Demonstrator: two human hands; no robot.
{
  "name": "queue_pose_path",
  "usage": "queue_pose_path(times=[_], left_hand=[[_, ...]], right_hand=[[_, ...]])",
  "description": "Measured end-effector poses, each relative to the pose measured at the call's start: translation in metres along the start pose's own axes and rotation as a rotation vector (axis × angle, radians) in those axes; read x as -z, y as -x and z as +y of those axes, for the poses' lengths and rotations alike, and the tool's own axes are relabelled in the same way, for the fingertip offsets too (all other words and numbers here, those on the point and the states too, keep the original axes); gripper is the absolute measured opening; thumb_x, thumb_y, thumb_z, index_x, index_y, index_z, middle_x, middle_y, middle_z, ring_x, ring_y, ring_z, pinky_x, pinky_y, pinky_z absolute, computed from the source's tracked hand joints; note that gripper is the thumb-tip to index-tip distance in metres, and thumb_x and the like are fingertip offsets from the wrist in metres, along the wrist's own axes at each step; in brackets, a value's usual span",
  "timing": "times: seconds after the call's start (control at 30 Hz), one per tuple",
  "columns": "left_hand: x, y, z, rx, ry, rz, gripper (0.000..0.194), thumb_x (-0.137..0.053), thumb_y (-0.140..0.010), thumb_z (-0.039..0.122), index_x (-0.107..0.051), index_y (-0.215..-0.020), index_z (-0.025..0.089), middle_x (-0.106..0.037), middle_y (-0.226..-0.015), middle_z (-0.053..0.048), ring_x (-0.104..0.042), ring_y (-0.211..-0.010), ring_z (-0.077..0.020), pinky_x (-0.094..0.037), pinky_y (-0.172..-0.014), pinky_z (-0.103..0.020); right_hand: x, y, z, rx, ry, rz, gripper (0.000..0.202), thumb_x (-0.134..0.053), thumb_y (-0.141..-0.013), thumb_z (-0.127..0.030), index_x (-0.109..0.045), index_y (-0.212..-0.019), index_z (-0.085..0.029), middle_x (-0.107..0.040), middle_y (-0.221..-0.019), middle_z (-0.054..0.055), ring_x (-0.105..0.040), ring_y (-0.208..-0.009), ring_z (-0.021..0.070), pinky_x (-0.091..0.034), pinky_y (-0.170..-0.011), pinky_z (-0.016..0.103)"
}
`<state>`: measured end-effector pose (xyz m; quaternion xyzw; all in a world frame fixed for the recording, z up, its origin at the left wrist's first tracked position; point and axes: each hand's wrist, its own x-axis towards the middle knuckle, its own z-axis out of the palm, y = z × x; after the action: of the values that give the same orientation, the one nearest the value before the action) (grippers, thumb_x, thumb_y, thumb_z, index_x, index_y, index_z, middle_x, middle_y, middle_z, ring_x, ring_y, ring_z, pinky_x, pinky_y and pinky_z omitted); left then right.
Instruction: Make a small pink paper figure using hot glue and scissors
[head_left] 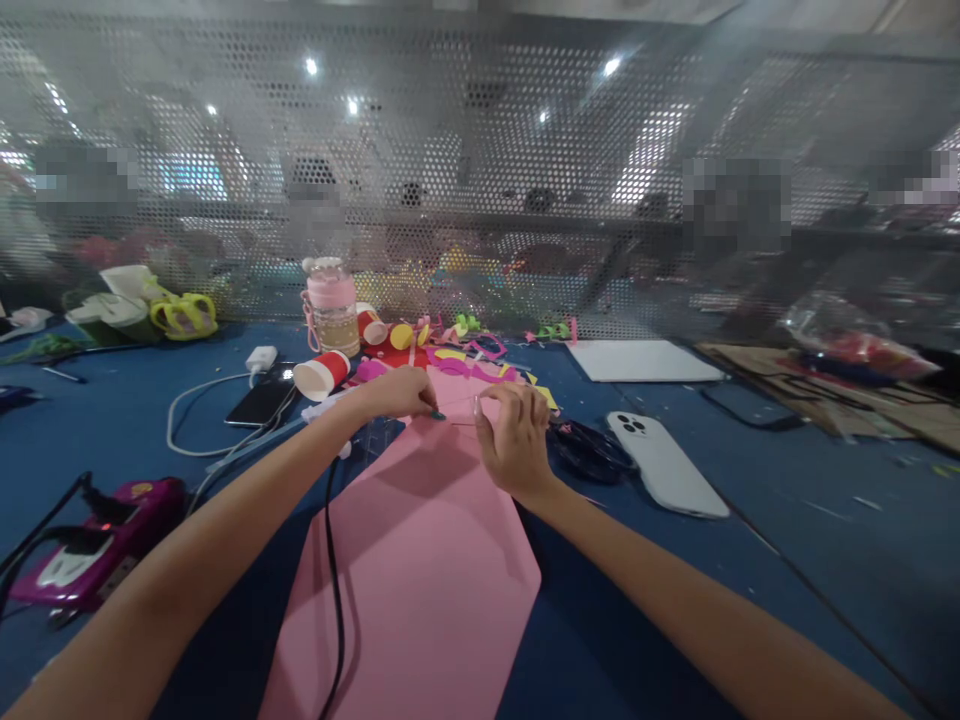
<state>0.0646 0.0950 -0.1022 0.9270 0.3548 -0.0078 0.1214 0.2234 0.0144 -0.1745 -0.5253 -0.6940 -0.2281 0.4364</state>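
Blue tabletop (810, 540): over the pink sheet (420, 580), left hand (403, 393) and right hand (519, 435), finger closure unclear, seem busy with fine placement, next needing steadiness

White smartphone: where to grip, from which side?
I'd pinch the white smartphone across its long edges at the end away from its cameras, coming from the right: it lies flat, back up, and a dark bundle crowds its left edge.

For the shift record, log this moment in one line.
left hand: at pink sheet, grip unclear | right hand: at pink sheet, grip unclear | sheet's left: black phone | sheet's right: white phone
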Motion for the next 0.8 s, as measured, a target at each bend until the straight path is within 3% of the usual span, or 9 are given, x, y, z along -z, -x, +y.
queue_pose_path(times=[0.13, 0.5, 0.67, 0.8], left_hand=[[-0.002, -0.002, -0.005, 0.002, -0.038, -0.015, 0.019, -0.052, -0.069, 0.013, -0.070, -0.075, 0.017, -0.067, -0.064, 0.000, -0.053, -0.058, -0.0092, -0.033, -0.055, -0.016], [0.005, 0.004, 0.005, 0.148, -0.101, 0.080, 0.019, -0.060, -0.067, 0.028, -0.072, -0.074, 0.015, -0.068, -0.065, -0.005, -0.057, -0.059, -0.0134, -0.033, -0.054, -0.020], [0.004, 0.003, 0.010, 0.185, -0.127, 0.103, 0.027, -0.064, -0.063, 0.041, -0.073, -0.071, 0.016, -0.067, -0.061, -0.004, -0.056, -0.056, -0.0132, -0.032, -0.052, -0.021], [0.002, 0.001, 0.009, 0.215, -0.073, 0.099, 0.026, -0.068, -0.058, 0.037, -0.072, -0.069, 0.014, -0.066, -0.059, -0.003, -0.055, -0.053, -0.0127, -0.032, -0.050, -0.021]], right_hand=[[-0.002, 0.003, 0.000, -0.002, -0.038, -0.024, 0.017, -0.035, -0.086, -0.025, -0.047, -0.093, -0.015, -0.055, -0.092, 0.013, -0.047, -0.091, 0.0257, -0.033, -0.084, 0.042], [-0.003, 0.002, 0.001, -0.011, -0.004, 0.072, 0.017, -0.038, -0.085, -0.025, -0.044, -0.096, -0.015, -0.048, -0.096, 0.015, -0.044, -0.098, 0.0270, -0.033, -0.086, 0.047], [-0.001, 0.003, 0.000, 0.066, -0.020, 0.089, 0.019, -0.043, -0.082, -0.023, -0.048, -0.094, -0.009, -0.048, -0.097, 0.019, -0.044, -0.099, 0.0279, -0.030, -0.089, 0.047], [-0.001, 0.003, -0.002, 0.139, 0.003, 0.136, 0.018, -0.046, -0.081, -0.024, -0.047, -0.093, -0.010, -0.050, -0.095, 0.017, -0.046, -0.096, 0.0268, -0.032, -0.088, 0.047]])
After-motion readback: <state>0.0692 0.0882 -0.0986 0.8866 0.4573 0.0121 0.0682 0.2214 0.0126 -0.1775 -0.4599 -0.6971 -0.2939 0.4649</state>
